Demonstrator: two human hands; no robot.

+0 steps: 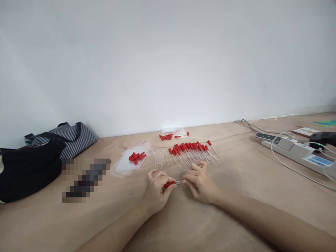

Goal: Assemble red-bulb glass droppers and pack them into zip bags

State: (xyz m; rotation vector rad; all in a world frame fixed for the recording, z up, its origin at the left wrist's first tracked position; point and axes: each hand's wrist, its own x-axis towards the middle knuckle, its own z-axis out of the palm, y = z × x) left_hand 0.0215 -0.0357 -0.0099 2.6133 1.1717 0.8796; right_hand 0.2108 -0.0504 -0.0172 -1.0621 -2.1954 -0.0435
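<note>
Between thumb and fingers, my left hand pinches a red rubber dropper bulb. My right hand is closed on a thin clear dropper tube, whose end meets the bulb; how deep it sits inside is hidden. Beyond my hands lies a row of red-bulbed droppers, tubes pointing toward me. Left of the row are several loose clear tubes. A small heap of red bulbs rests on clear plastic bags. More red bulbs lie farther back.
A striped bag and a black bag stand at the left, with a blurred dark object nearby. On the right is a white power strip with chargers and a looping white cable. A white wall closes the table's back.
</note>
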